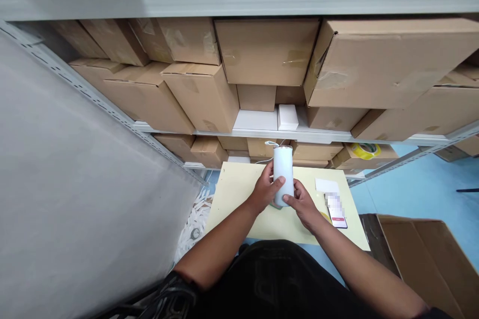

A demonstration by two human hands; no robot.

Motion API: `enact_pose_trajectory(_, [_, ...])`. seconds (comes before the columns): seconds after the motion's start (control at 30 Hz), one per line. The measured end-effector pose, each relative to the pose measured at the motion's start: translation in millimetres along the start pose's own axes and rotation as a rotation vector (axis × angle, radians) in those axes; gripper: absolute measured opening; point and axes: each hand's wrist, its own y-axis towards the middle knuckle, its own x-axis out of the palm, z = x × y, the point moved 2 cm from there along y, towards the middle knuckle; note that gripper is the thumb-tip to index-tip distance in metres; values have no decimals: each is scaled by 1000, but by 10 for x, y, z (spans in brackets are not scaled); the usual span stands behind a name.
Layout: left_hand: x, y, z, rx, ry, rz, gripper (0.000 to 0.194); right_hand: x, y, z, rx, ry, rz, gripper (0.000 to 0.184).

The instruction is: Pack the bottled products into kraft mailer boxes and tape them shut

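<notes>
My left hand [266, 188] and my right hand [302, 203] are both closed around a pale blue cylinder [283, 172] with a small strap loop at its top. The cylinder is held roughly upright above the cream table [239, 184]. On its near face rests my left thumb; my right thumb presses lower down, by the bottom edge. A bit of something green shows beneath it, mostly hidden. What kind of object the cylinder is, I cannot tell for sure.
A phone [336, 210] and a white card or paper [326, 185] lie on the table's right side. Shelves hold cardboard boxes [267, 52], a white box [288, 117] and a yellow tape roll [365, 150]. An open carton [426, 259] stands right; paper strips [192, 224] lie left.
</notes>
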Motion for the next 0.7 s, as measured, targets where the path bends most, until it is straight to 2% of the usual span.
enact_pose_trajectory(0.1, [-15,-92,8,-1,-5,60,73,85,2,12,-96,-120,118,67])
enact_pose_trajectory(0.17, [-41,-142,21,-5,-32,114,72,139,-29,0,-116,-135,116,65])
enact_pose_trajectory(0.3, [-83,-211,91,-1,-95,140,66,259,-147,-56,-2,40,9,43])
enact_pose_trajectory(0.4, [-97,-253,152,0,-60,106,51,356,-216,-73,72,114,-13,41])
enact_pose_trajectory(0.47, [-106,-279,174,0,-6,54,46,412,-226,-52,47,93,38,43])
enact_pose_trajectory(0.53, [-128,-298,177,11,51,32,49,456,-217,-8,-26,38,120,46])
enact_pose_trajectory(0.63, [-189,-304,162,27,92,110,58,495,-208,81,-120,-53,216,53])
enact_pose_trajectory(0.7, [-221,-294,155,29,54,153,64,486,-217,137,-117,-85,225,55])
